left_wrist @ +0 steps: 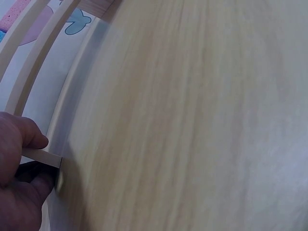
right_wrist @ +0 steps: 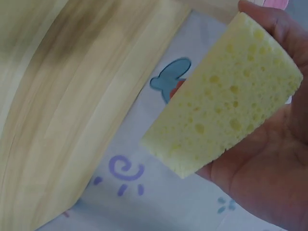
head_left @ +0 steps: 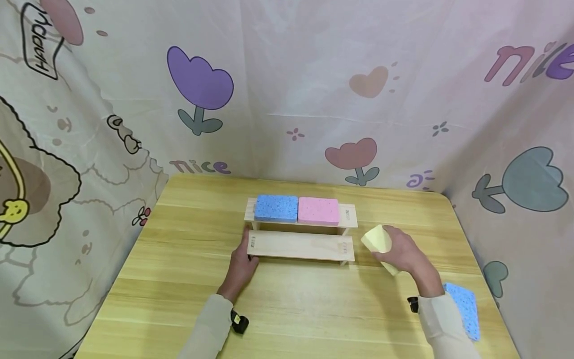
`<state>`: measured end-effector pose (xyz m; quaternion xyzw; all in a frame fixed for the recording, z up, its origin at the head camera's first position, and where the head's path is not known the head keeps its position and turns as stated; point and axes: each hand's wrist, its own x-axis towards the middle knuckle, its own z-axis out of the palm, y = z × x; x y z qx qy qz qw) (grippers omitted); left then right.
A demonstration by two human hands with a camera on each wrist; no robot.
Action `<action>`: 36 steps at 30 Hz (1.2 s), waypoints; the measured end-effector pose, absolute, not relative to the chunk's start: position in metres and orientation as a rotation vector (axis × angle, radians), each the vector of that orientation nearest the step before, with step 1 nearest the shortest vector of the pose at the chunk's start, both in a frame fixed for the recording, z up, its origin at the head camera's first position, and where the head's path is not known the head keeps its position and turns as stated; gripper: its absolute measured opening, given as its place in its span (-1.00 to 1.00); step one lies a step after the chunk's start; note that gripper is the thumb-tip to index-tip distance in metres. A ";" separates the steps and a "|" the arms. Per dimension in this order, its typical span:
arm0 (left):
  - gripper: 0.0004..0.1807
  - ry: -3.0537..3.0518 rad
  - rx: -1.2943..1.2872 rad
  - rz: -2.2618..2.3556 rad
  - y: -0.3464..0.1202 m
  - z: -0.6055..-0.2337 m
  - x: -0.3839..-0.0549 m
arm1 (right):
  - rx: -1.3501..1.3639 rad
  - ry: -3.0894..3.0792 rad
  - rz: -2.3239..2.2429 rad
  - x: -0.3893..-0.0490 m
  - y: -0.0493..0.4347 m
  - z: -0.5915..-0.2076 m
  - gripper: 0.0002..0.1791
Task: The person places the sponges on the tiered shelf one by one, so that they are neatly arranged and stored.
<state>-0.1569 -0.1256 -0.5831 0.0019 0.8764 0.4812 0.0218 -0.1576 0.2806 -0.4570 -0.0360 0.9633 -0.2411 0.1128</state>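
Observation:
A small two-step wooden rack [head_left: 300, 246] stands on the table, its front step bare. On its rear step, a speckled blue sponge [head_left: 275, 208] lies left of a pink sponge [head_left: 318, 211]. My left hand [head_left: 242, 269] grips the rack's left end; in the left wrist view, thumb and fingers pinch a thin wooden side piece [left_wrist: 44, 157]. To the right of the rack, my right hand [head_left: 403, 252] holds a pale yellow sponge [head_left: 376, 239], tilted and apart from the rack. The right wrist view shows this yellow sponge [right_wrist: 226, 101] close up, full of pores.
Another blue sponge [head_left: 464, 311] lies near the table's right edge, partly behind the right sleeve. The wooden table [head_left: 179, 224] meets a printed cloth [head_left: 287, 75] hung at the back and both sides.

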 end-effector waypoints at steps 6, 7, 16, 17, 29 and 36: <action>0.05 2.713 0.003 1.490 -0.126 -0.584 -0.157 | -0.213 2.786 -0.795 -0.160 0.259 -0.461 -0.10; 0.05 2.715 0.004 1.487 -0.126 -0.584 -0.157 | -0.235 2.785 -0.807 -0.160 0.256 -0.462 -0.12; 0.04 2.730 0.014 1.486 -0.126 -0.583 -0.157 | -0.256 2.785 -0.813 -0.158 0.242 -0.460 -0.18; 0.04 2.734 0.015 1.487 -0.126 -0.583 -0.157 | -0.248 2.781 -0.811 -0.157 0.241 -0.459 -0.17; 0.04 2.747 0.024 1.489 -0.127 -0.585 -0.157 | -0.347 2.747 -0.836 -0.148 0.220 -0.457 -0.10; 0.05 2.763 0.028 1.483 -0.126 -0.585 -0.158 | -0.456 2.759 -0.780 -0.151 0.202 -0.457 -0.10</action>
